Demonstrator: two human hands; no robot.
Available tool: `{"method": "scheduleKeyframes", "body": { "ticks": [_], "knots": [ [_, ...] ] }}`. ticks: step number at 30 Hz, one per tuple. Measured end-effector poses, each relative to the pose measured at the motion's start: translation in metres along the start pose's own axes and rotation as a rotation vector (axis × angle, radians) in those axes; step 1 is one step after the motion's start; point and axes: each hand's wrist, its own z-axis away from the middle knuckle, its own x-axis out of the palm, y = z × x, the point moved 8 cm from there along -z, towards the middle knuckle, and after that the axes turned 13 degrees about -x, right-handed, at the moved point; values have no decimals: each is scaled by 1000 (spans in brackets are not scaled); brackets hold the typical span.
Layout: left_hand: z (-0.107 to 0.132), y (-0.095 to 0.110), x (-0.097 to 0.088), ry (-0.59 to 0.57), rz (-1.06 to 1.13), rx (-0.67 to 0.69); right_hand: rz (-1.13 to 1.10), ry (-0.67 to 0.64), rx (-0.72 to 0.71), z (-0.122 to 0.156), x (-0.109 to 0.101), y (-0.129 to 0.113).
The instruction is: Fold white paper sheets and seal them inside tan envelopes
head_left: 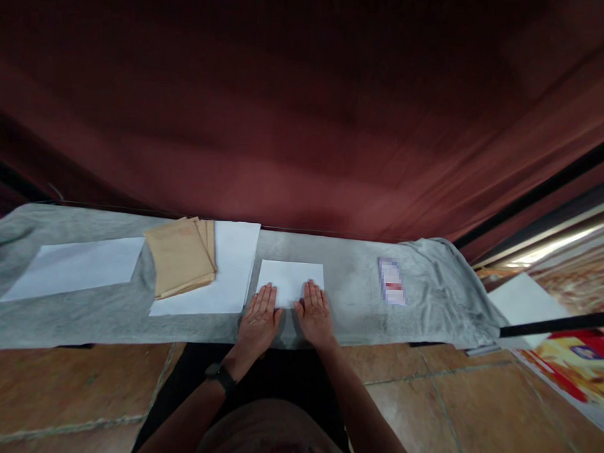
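A small white sheet of paper [290, 276], perhaps folded, lies flat on the grey cloth in front of me. My left hand [260, 321] rests flat on its lower left corner, fingers stretched out. On the lower right corner lies my right hand [315, 314], also flat with its fingers extended. Neither hand grips anything. Left of the paper is a larger stack of white paper [235, 263], and several brown envelopes [180, 254] are piled partly over it.
Another white sheet [75, 267] lies at the far left of the grey cloth [349, 282]. A pale blurred packet [392, 282] with a red mark lies to the right. Behind hangs a dark red curtain [285, 152]. A red and yellow package [583, 366] is at lower right, beside a black bar [558, 324].
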Motion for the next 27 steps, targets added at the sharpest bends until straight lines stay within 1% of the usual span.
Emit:
{"method": "scheduleKeyframes", "body": {
  "ticks": [7, 10, 13, 15, 17, 20, 22, 24, 27],
  "knots": [
    [8, -15, -1, 37, 16, -59, 38, -3, 76, 19, -5, 25],
    [9, -15, -4, 35, 9, -72, 32, 5, 92, 24, -6, 29],
    [1, -1, -6, 11, 17, -57, 18, 23, 93, 26, -7, 29],
    [-8, 16, -4, -23, 38, -9, 3, 39, 96, 26, -8, 29],
    [-19, 34, 3, -68, 57, 55, -22, 57, 118, 24, -10, 30],
    [-35, 54, 17, -126, 52, 125, -87, 64, 166, 13, -11, 33],
    [-44, 59, 28, -154, 45, 140, -154, 34, 166, -2, -8, 30],
    [-52, 59, 37, -181, 34, 141, -219, -12, 125, -20, -3, 21],
    [-63, 51, 45, -209, 6, 121, -260, -64, 48, -45, 6, 7]
  ]
}}
